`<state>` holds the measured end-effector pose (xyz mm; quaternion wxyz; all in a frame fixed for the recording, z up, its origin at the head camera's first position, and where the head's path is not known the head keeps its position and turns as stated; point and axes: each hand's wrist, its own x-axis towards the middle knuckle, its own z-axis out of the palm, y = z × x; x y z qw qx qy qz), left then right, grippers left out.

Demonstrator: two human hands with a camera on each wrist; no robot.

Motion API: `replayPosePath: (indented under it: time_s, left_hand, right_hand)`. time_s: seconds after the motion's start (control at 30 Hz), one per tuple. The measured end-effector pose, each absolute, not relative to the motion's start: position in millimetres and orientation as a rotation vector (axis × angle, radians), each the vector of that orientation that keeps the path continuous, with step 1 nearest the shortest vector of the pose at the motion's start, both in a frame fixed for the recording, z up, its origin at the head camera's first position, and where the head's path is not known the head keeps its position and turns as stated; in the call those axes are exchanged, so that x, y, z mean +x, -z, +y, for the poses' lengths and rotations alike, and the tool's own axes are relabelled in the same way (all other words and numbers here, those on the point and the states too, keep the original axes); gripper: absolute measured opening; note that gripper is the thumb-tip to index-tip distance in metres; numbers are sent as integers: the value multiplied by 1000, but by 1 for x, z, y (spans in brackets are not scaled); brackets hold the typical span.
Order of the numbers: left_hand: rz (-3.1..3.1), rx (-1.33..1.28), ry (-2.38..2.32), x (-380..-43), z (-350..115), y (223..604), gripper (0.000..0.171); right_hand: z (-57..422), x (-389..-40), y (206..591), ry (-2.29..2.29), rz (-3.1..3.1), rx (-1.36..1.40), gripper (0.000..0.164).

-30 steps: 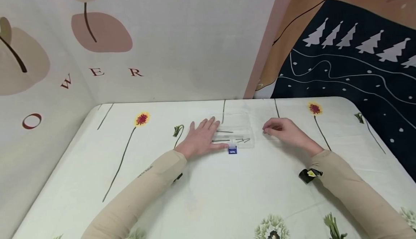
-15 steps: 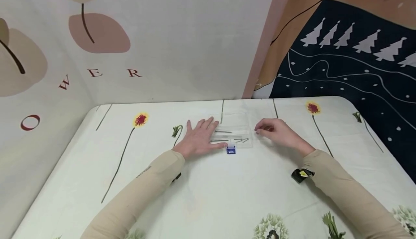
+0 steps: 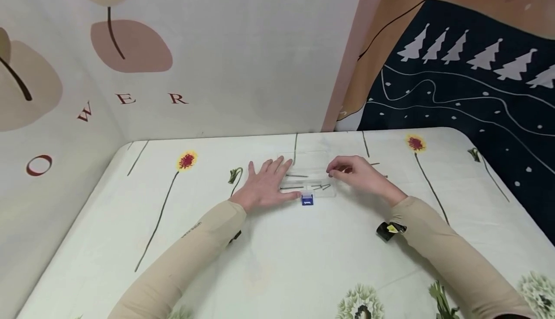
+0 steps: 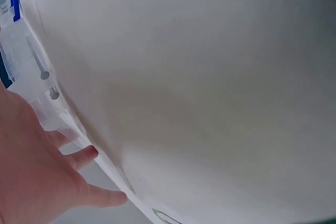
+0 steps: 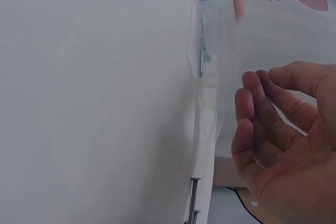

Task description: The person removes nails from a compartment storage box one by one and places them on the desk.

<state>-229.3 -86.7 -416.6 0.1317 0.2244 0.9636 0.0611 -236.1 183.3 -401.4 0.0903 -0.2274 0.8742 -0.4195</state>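
A clear plastic box [image 5: 218, 30] with a blue latch [image 3: 307, 200] lies on the table, its transparent lid [image 3: 313, 157] folded back. Several metal nails [image 3: 291, 187] of differing lengths lie inside. My left hand [image 3: 266, 186], fingers straight and spread, rests over the box's left end, its thumb close to the latch. Just above the box's right end is my right hand [image 3: 357, 174], fingers curled and thumb tip against the index finger. In the right wrist view I cannot tell whether these fingertips pinch something small. More nails [image 5: 193, 199] lie on the table beyond the right hand.
The tabletop [image 3: 286, 256] is covered by a white flower-print cloth. A pale printed curtain [image 3: 243, 68] rises behind its far edge. At the right hangs a dark cloth with white trees [image 3: 459, 83].
My right hand has moved left to the box's right end, exposing nails on the table to its right. The left hand stays in place on the box.
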Motion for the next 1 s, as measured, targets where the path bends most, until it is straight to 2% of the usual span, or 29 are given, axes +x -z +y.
replayPosePath:
  time_s: [0.23,0.57,1.0]
  left_hand:
    - [2771,655,-188,-230,-88,418,95]
    - [2792,661,-179,-231,-90,417,96]
    - [2821,657,-159,-233,-91,417,104]
  right_hand:
    - [171,-236,404,1257,2607,-724,14]
    - [147,-238,410,1153,2666,-937,23]
    - [133,-241,414,1028,2615,-992,29]
